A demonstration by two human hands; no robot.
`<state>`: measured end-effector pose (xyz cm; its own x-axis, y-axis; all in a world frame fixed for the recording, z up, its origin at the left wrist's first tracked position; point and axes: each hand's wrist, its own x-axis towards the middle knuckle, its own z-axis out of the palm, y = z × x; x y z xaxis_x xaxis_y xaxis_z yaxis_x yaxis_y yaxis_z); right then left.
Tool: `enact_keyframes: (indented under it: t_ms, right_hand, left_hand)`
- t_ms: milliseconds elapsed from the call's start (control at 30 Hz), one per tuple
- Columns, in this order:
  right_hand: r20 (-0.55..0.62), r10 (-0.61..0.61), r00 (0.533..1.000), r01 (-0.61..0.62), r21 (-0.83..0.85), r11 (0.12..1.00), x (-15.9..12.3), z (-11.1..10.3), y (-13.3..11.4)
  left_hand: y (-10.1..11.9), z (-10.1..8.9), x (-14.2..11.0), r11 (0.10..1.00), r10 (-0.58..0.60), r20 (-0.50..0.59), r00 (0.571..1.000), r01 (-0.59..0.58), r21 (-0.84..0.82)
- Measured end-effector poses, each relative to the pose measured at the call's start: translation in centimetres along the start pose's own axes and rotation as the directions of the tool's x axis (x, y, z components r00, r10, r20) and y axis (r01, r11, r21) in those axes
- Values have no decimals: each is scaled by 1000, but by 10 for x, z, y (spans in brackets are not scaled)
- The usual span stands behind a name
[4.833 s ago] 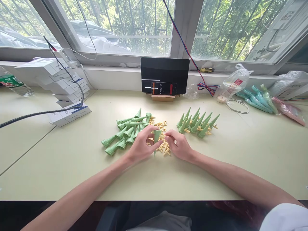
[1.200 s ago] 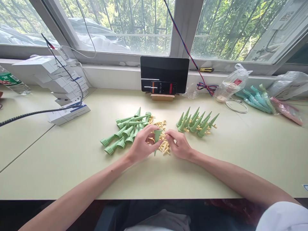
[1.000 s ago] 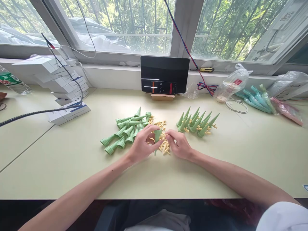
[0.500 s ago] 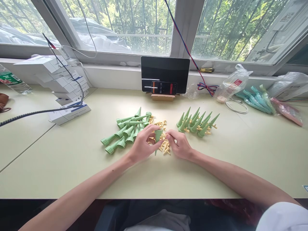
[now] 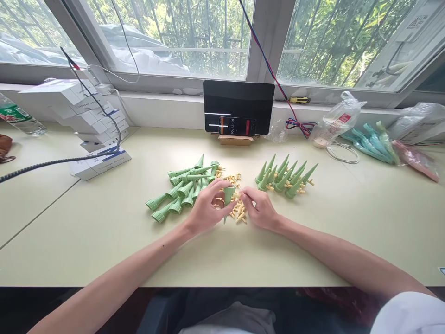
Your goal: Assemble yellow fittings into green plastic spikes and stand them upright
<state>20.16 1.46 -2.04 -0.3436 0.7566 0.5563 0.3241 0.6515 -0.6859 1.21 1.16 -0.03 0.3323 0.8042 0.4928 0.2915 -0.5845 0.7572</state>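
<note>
Left hand (image 5: 208, 206) curls thumb and fingers into a C, closed only to the width of 1 green spike (image 5: 228, 196), gripped wide end up and tip down, probably so its side faces the other hand. Just to its right, the right hand (image 5: 259, 208) has thumb and forefinger pinched on what looks like a small yellow fitting (image 5: 237, 196), level with the spike's upper part; the fingertips hide some of it. Loose yellow pieces (image 5: 240, 213) lie beneath and between the 2 hands, likely for short reaches. Beside and beyond the left hand, loose green spikes (image 5: 186, 189) are heaped, presumably within easy grasp. Beyond the right hand, fitted spikes (image 5: 282, 180) stand points up, perhaps because their wide ends keep them steady.
</note>
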Motion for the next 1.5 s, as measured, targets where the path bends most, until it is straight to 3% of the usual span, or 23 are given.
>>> enact_keyframes:
  t_ms: [667,1100,1500]
  right_hand:
    - [6,-11,1000,11,-11,1000,-1,1,-1]
    - [8,-26,1000,26,10,1000,-1,1,-1]
    - [54,7,999,-9,34,999,-1,-1,-1]
  left_hand:
    - [-2,-4,0,999,-39,42,998,38,20]
    - [-1,0,-1,998,27,-2,1000,-27,54]
    - [2,1,-1,981,168,-14,986,-166,98]
